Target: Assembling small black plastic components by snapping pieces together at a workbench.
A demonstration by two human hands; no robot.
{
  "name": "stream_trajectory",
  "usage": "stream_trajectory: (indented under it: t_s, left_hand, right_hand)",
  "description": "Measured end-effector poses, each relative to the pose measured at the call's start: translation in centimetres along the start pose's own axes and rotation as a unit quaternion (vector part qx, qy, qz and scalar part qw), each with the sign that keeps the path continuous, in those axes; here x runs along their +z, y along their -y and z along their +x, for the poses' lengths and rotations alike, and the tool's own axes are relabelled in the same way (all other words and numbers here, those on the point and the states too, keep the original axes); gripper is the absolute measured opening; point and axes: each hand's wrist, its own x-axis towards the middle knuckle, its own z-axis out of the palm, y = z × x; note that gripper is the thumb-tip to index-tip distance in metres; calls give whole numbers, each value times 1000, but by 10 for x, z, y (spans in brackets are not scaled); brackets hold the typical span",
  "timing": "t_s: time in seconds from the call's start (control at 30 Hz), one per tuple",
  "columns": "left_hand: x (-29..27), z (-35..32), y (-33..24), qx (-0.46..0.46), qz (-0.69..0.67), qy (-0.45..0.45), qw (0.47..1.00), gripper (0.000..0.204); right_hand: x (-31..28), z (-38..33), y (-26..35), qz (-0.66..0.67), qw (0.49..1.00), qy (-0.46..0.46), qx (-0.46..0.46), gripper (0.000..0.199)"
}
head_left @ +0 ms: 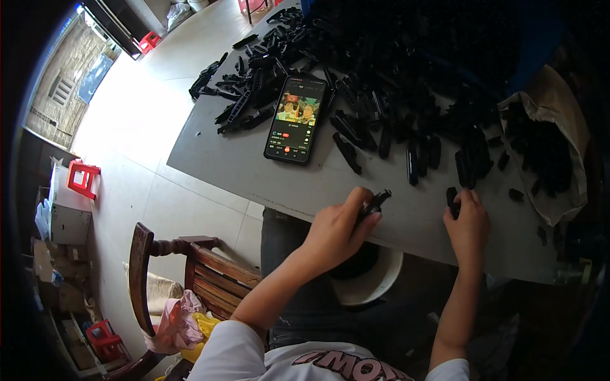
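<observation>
My left hand is closed around a dark black plastic part, whose thin end sticks out past the fingertips. Over the table's near edge on the right, my right hand pinches a small black plastic piece. Beyond both hands a big heap of loose black plastic parts spreads across the grey table. One single elongated black part lies just past my left hand. Another black part lies right beyond my right fingertips.
A phone with its screen lit lies at the heap's left. At the right, an open pale bag holds black pieces. Below the table edge a white basin sits by my legs. A wooden chair stands to the left.
</observation>
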Motion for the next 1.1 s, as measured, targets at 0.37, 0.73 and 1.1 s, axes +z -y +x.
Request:
stream_trajectory:
  t_s: [0.37,0.73,1.1]
  left_hand:
    - [35,-11,-19,30,-187,40,981,39]
    - [33,-19,-12,107,-161,75,978,38]
    - [11,8,0,135,117,-14,984,34]
  right_hand:
    - [3,-55,63,744,667,46,7,34]
    - [4,-65,57,619,785,-35,-6,34]
    - [18,-37,40,693,707,-84,114,25]
